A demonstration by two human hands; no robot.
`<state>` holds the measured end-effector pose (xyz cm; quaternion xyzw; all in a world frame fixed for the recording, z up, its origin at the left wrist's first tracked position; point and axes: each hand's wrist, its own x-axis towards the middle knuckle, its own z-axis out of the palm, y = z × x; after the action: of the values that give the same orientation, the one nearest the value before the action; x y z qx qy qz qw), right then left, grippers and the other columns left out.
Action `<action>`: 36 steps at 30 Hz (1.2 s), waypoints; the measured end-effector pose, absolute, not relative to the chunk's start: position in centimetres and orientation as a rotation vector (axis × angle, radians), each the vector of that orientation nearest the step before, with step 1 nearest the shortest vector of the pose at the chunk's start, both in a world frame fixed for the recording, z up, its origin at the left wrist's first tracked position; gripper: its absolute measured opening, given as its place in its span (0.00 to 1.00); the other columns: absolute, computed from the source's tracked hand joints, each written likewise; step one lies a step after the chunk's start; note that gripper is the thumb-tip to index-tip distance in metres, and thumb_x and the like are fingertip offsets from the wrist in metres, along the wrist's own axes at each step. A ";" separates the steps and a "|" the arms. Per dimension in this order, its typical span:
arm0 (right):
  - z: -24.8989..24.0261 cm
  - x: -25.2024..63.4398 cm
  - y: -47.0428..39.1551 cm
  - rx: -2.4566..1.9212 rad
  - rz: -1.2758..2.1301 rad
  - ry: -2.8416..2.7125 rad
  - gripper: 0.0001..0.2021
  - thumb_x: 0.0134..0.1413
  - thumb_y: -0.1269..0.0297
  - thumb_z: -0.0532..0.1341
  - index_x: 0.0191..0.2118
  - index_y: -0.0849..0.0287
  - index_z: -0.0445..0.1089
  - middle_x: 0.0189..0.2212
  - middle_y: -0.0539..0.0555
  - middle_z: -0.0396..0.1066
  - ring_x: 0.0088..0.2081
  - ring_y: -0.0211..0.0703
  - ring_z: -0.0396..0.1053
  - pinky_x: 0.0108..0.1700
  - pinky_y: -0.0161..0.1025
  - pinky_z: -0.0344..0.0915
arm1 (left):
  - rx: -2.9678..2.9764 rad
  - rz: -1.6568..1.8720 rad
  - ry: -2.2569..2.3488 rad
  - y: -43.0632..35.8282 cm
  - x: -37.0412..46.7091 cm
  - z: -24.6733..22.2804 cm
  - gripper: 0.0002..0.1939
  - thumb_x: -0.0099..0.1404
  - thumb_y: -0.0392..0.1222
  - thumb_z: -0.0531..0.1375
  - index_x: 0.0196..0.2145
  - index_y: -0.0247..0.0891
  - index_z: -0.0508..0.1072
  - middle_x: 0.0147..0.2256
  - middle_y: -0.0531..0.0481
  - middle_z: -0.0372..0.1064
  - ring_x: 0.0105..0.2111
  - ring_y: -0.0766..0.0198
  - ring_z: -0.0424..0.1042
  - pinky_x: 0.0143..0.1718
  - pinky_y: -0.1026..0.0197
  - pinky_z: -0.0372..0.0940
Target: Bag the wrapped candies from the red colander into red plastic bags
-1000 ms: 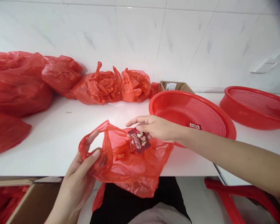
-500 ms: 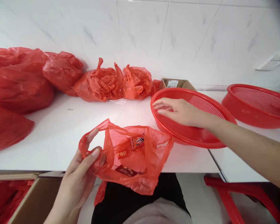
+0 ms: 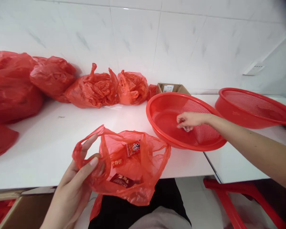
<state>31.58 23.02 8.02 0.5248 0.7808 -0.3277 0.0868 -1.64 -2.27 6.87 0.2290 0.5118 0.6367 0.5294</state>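
My left hand [image 3: 79, 178] grips one handle of a thin red plastic bag [image 3: 149, 187], whose mouth hangs open at the table's front edge. Inside the bag lie a few small wrapped snacks: a red and white packet [image 3: 133, 148], an orange-red packet [image 3: 117, 163] and a dark red packet [image 3: 122, 180]. My right hand [image 3: 189, 121] is down inside the near red plastic basket [image 3: 164, 122], its fingers curled together low over the floor of it. Something small and pale shows under the fingertips, too small to name.
Several filled red bags [image 3: 92, 90] line the wall on the left and middle. Behind the near basket stands an open cardboard box [image 3: 173, 88]. A second red basket [image 3: 243, 113] is at the right. Below the table are a carton [image 3: 30, 211] and a red stool [image 3: 228, 203].
My right hand has gone from above the basket's left rim down into it, and its fingers have curled. My left hand still holds the bag. The whole view has shifted slightly.
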 end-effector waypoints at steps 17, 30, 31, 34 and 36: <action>13.3 20.5 10.8 0.988 -1.298 2.831 0.12 0.54 0.51 0.62 0.38 0.54 0.73 0.32 0.49 0.74 0.30 0.37 0.68 0.30 0.35 0.62 | 0.606 1.569 1.182 -2.4 -1.7 7.2 0.33 0.59 0.40 0.65 0.61 0.50 0.63 0.21 0.57 0.59 0.22 0.69 0.58 0.25 0.69 0.60; 11.9 27.8 10.1 1.125 -0.495 2.942 0.19 0.53 0.47 0.62 0.50 0.46 0.71 0.56 0.53 0.66 0.53 0.54 0.67 0.50 0.51 0.68 | 0.827 1.607 1.312 -3.0 -4.2 6.8 0.25 0.58 0.43 0.66 0.53 0.44 0.72 0.25 0.52 0.67 0.25 0.66 0.64 0.26 0.68 0.64; 11.1 28.0 9.7 1.067 -0.398 2.994 0.22 0.52 0.48 0.64 0.53 0.44 0.69 0.60 0.54 0.62 0.57 0.56 0.63 0.52 0.53 0.67 | 0.848 1.616 1.332 -3.2 -4.5 6.7 0.22 0.57 0.42 0.66 0.50 0.43 0.75 0.26 0.51 0.69 0.25 0.65 0.65 0.26 0.68 0.65; 8.6 27.5 8.2 0.943 -0.073 3.153 0.27 0.50 0.59 0.67 0.57 0.44 0.66 0.67 0.55 0.50 0.65 0.61 0.50 0.59 0.60 0.59 | 0.808 1.634 1.371 -3.9 -5.2 6.4 0.16 0.53 0.41 0.69 0.42 0.40 0.79 0.30 0.50 0.74 0.30 0.62 0.70 0.31 0.66 0.68; 7.5 26.7 7.4 0.833 0.074 3.233 0.18 0.53 0.68 0.64 0.50 0.48 0.72 0.66 0.56 0.51 0.66 0.62 0.47 0.62 0.64 0.52 | 0.768 1.638 1.395 -4.4 -5.5 6.1 0.16 0.50 0.41 0.71 0.39 0.40 0.80 0.32 0.50 0.76 0.32 0.60 0.72 0.33 0.64 0.70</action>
<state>26.74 7.40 7.54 0.2482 0.9634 0.0220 -0.0990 -5.52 -4.45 6.13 0.3059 0.5555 0.6522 0.4154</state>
